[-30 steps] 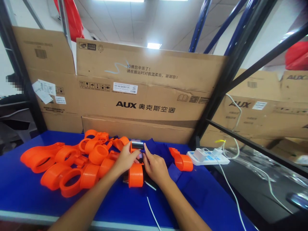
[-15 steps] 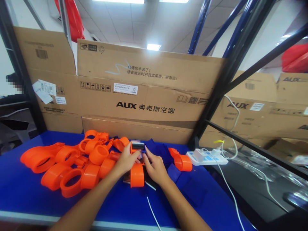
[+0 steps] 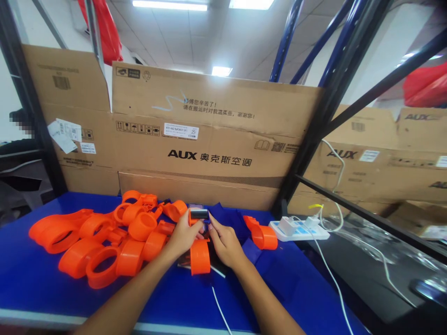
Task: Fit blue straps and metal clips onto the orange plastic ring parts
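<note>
Near the middle of the table, my left hand (image 3: 186, 232) and my right hand (image 3: 223, 235) are both closed on one orange tape dispenser (image 3: 200, 257). Its ring hangs down toward me, and its head, with a dark roller and a pale toothed edge, points up between my fingers. At its right side, my right fingertips press on a small dark blue part (image 3: 208, 219); the fingers hide most of that part. To the left lies a pile of similar orange tape dispensers (image 3: 129, 257). One more orange dispenser (image 3: 268, 237) rests on the right.
Dark blue flat pieces (image 3: 251, 251) lie beside my right hand. A white power strip (image 3: 300, 231) with plugs and cables sits at the table's right edge. A white cable (image 3: 220, 307) runs toward the front. Cardboard (image 3: 209, 181) stands along the back, beside a black rack post (image 3: 312, 135).
The view has shifted slightly. Both hands stay on the dispenser, its head has tilted a little, and its ring has swung slightly to the right.
</note>
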{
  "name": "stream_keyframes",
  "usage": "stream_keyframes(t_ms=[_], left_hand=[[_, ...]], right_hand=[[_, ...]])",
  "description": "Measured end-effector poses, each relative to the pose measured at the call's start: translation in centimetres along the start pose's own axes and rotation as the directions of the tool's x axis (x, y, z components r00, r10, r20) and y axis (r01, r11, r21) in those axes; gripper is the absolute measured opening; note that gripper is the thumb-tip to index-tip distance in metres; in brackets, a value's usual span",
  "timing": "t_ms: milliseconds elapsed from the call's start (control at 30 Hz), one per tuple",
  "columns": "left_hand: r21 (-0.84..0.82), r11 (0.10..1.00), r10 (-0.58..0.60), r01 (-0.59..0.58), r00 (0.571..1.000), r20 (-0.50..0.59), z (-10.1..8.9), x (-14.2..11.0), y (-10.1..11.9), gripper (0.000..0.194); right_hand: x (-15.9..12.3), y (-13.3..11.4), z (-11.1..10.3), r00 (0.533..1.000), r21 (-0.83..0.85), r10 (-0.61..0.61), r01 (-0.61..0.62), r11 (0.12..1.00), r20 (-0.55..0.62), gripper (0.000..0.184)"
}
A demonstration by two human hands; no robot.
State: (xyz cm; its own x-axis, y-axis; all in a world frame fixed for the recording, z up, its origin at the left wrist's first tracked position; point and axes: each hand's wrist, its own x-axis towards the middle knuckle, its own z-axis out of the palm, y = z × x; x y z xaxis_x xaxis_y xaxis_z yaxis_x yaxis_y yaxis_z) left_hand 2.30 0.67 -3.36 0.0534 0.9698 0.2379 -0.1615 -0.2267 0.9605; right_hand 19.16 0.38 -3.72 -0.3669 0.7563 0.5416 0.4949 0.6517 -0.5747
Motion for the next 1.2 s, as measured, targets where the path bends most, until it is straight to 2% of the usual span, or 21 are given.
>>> stream_keyframes(t_ms=[100,200,267,367,467,533,633,767,900,1067,1200], left_hand=[[-0.053,0.997,-0.046,0.048,0.998,0.036,0.0,-0.1,0.3,0.051],[-0.141,0.982,-0.11,0.129,0.985,0.133,0.0,-0.5,0.6,0.087],[-0.21,0.962,-0.13,0.175,0.969,0.21,0.0,-1.0,0.7,0.104],[-0.29,0.931,-0.135,0.224,0.945,0.296,0.1,-1.6,0.7,0.11],[-0.315,0.914,-0.15,0.254,0.935,0.321,0.1,-1.6,0.7,0.11],[-0.334,0.906,-0.151,0.259,0.937,0.316,0.1,-1.4,0.7,0.111],[-0.362,0.903,-0.104,0.231,0.935,0.338,0.1,-1.1,0.7,0.107],[-0.33,0.937,-0.004,0.117,0.946,0.323,0.3,-1.1,0.6,0.085],[-0.264,0.964,0.038,0.03,0.969,0.246,0.4,-1.0,0.3,0.069],[-0.254,0.964,0.132,-0.079,0.971,0.201,0.2,-0.8,0.3,0.06],[-0.259,0.96,0.162,-0.108,0.966,0.199,0.3,-0.9,0.3,0.054]], right_hand=[[0.4,0.1,-0.1,0.995,0.221,0.076,-0.06,0.973,-0.064,0.046],[0.7,0.0,-0.6,0.985,0.408,0.138,-0.085,0.909,-0.101,0.044],[0.8,-0.3,-1.2,0.987,0.495,0.147,-0.094,0.864,-0.069,0.045],[0.7,-1.1,-1.7,0.99,0.625,0.122,-0.137,0.769,0.067,0.053],[0.6,-1.5,-1.5,0.985,0.716,0.093,-0.168,0.678,0.144,0.054],[0.7,-1.5,-1.3,0.988,0.732,0.107,-0.152,0.664,0.108,0.049],[0.9,-1.2,-0.8,0.989,0.708,0.149,-0.093,0.7,-0.018,0.044],[1.1,-0.8,-0.2,0.977,0.654,0.18,-0.061,0.754,-0.117,0.042],[1.0,-0.7,0.1,0.974,0.642,0.174,-0.041,0.765,-0.145,0.04],[0.9,-0.9,0.0,0.976,0.667,0.176,-0.047,0.744,-0.128,0.047],[0.9,-0.9,0.1,0.972,0.622,0.153,-0.008,0.783,-0.18,0.048]])
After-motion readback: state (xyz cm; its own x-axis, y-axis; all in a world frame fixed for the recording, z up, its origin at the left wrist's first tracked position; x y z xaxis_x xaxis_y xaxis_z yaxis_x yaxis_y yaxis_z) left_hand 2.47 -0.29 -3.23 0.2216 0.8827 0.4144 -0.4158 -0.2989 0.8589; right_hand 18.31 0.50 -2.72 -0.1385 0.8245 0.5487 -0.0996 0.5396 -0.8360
